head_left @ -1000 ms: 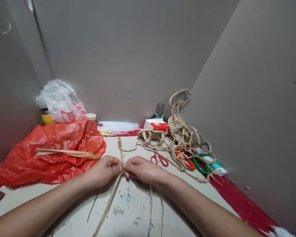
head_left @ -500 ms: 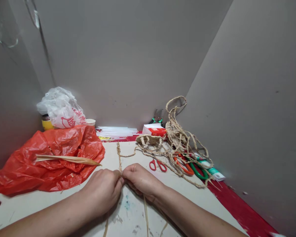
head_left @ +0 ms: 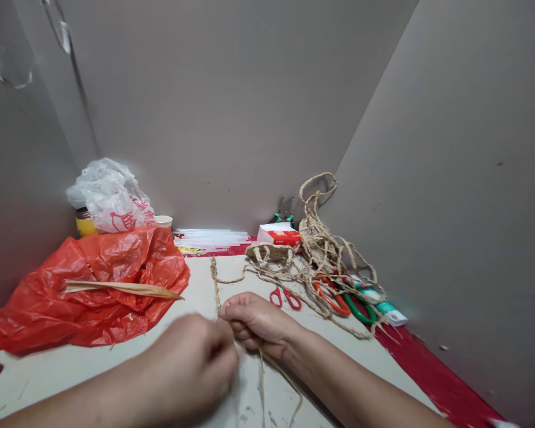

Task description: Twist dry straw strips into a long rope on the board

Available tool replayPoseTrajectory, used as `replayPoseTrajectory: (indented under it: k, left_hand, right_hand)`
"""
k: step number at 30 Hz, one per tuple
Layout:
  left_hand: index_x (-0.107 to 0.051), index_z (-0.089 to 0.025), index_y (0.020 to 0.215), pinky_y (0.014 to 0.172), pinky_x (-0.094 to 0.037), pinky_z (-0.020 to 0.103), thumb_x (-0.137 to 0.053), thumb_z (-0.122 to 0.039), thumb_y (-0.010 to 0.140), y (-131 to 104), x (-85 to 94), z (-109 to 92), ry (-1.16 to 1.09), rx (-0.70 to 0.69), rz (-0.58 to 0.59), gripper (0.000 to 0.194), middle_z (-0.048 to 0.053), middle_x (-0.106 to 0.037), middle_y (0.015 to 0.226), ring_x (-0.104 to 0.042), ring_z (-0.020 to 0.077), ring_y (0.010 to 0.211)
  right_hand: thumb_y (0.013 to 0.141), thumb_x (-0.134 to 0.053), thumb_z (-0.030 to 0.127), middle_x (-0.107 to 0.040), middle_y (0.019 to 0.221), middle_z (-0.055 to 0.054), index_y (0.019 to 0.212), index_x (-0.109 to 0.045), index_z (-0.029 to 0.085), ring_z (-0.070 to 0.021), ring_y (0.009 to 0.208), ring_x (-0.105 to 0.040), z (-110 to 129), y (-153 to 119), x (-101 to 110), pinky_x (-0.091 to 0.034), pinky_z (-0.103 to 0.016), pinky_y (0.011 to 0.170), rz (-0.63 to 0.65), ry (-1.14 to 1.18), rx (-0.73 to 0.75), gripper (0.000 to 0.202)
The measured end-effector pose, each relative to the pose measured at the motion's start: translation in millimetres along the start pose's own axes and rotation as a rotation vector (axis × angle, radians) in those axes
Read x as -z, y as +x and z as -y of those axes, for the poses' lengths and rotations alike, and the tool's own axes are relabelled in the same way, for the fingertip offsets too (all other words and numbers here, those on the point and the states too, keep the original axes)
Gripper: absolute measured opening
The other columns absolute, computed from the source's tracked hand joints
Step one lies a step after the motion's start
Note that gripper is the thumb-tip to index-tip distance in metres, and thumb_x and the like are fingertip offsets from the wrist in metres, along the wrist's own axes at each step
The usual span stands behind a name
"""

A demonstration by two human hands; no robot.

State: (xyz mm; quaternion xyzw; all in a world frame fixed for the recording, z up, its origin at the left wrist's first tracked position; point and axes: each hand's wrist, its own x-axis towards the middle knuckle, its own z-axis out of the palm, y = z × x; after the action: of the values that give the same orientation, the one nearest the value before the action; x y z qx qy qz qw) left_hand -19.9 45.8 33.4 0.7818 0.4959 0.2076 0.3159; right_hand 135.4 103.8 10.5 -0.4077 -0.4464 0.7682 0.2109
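Note:
A thin braided straw cord (head_left: 216, 288) runs down the board, and my right hand (head_left: 258, 324) pinches its lower end between thumb and fingers. Loose straw strands (head_left: 261, 380) trail below that hand toward the near edge. My left hand (head_left: 200, 356) is closer to me, blurred by motion, its fingers curled closed; what they hold is hidden. Red-handled scissors (head_left: 285, 298) lie just beyond my right hand, their blades out of sight. A dry flat leaf strip (head_left: 125, 288) rests on a crumpled red plastic bag (head_left: 156, 255) at the left.
Tangled braided cord (head_left: 321, 249) is heaped at the right around orange (head_left: 332, 297) and green handles (head_left: 359, 309). Behind are a red-and-white box (head_left: 279, 235), pruning shears (head_left: 285, 211), translucent sticks (head_left: 211, 238), a paper cup (head_left: 164, 221) and a white plastic bag (head_left: 111, 193). Grey walls enclose the table.
My left hand has come away from the cord, moving down toward me and slightly right. My right hand stays at the cord, still pinching it.

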Motion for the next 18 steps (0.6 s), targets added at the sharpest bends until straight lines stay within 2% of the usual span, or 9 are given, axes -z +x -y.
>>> replayPoseTrajectory:
  k: [2,3,4,5,6,8,10,12,18]
  left_hand:
    - [-0.048,-0.019,0.063,0.053,-0.032,0.022,-0.047,-0.031,0.079,13.7,8.9,7.4,-0.230,0.070,-0.313,0.020,-0.003,-0.046,0.058,-0.044,0.0112,0.056]
    - [-0.049,-0.019,0.071,0.056,-0.034,0.022,-0.051,-0.030,0.076,20.2,9.9,12.2,-0.391,0.119,-0.397,0.012,-0.003,-0.047,0.062,-0.045,0.0106,0.058]
    - [-0.048,-0.019,0.076,0.054,-0.035,0.021,-0.053,-0.029,0.073,25.4,8.4,17.0,-0.585,0.209,-0.392,0.012,-0.004,-0.047,0.063,-0.045,0.0099,0.055]
    - [-0.047,-0.019,0.081,0.054,-0.037,0.022,-0.053,-0.028,0.071,28.9,4.8,21.2,-0.773,0.300,-0.328,0.014,-0.003,-0.050,0.065,-0.047,0.0100,0.055]
    - [-0.048,-0.019,0.082,0.053,-0.038,0.022,-0.052,-0.029,0.071,30.5,0.0,24.3,-0.912,0.364,-0.227,0.016,-0.002,-0.053,0.068,-0.049,0.0103,0.055]
    - [-0.048,-0.018,0.076,0.046,-0.033,0.020,-0.049,-0.032,0.072,29.4,-9.5,26.8,-1.022,0.433,-0.032,0.015,-0.003,-0.050,0.062,-0.043,0.0085,0.046]
    - [-0.046,-0.018,0.065,0.038,-0.020,0.019,-0.046,-0.034,0.073,26.5,-14.1,26.3,-0.962,0.439,0.041,0.018,-0.006,-0.039,0.051,-0.028,0.0059,0.039]
    - [-0.044,-0.018,0.060,0.037,-0.011,0.021,-0.046,-0.031,0.073,25.6,-12.9,26.3,-0.854,0.434,0.042,0.019,-0.008,-0.029,0.048,-0.017,0.0056,0.038]
    - [-0.053,-0.015,0.057,0.041,-0.011,0.023,-0.045,-0.029,0.073,33.7,-4.0,38.7,-0.603,0.375,0.058,0.023,-0.007,-0.031,0.046,-0.020,0.0055,0.039]
  right_hand:
    - [0.068,-0.058,0.021,-0.028,0.037,0.012,0.063,-0.055,0.013,-0.0015,0.032,-0.011,1.9,-0.6,1.6,-0.004,-0.017,0.031,0.035,0.007,0.000,0.010]
    - [0.069,-0.058,0.021,-0.027,0.037,0.012,0.064,-0.056,0.013,-0.0015,0.032,-0.010,2.2,-0.6,2.1,-0.004,-0.017,0.031,0.049,0.008,-0.004,0.010]
    - [0.070,-0.058,0.022,-0.026,0.038,0.012,0.066,-0.056,0.013,-0.0016,0.032,-0.010,2.1,-0.6,2.4,-0.004,-0.017,0.031,0.058,0.004,-0.006,0.010]
    - [0.071,-0.058,0.023,-0.026,0.038,0.013,0.066,-0.056,0.013,-0.0017,0.033,-0.009,1.7,-0.5,2.6,-0.004,-0.017,0.031,0.064,-0.002,-0.001,0.011]
    - [0.071,-0.058,0.023,-0.026,0.038,0.012,0.065,-0.056,0.013,-0.0018,0.032,-0.009,1.1,-0.3,2.7,-0.005,-0.017,0.031,0.066,-0.013,0.012,0.012]
    - [0.071,-0.058,0.024,-0.029,0.037,0.012,0.062,-0.053,0.014,-0.0021,0.031,-0.012,-0.1,0.3,3.3,-0.007,-0.017,0.030,0.059,-0.051,0.044,0.014]
    - [0.070,-0.058,0.024,-0.032,0.037,0.011,0.061,-0.052,0.015,-0.0028,0.030,-0.015,-0.7,0.7,4.6,-0.010,-0.018,0.029,0.051,-0.111,0.069,0.014]
    - [0.072,-0.056,0.025,-0.033,0.037,0.011,0.062,-0.054,0.015,-0.0038,0.029,-0.019,-0.1,0.7,6.3,-0.012,-0.019,0.030,0.046,-0.203,0.082,0.013]
    - [0.076,-0.056,0.030,-0.036,0.048,0.007,0.063,-0.055,0.014,-0.0054,0.044,-0.028,2.5,-3.1,6.8,-0.020,-0.019,0.041,-0.060,-0.695,0.191,0.021]
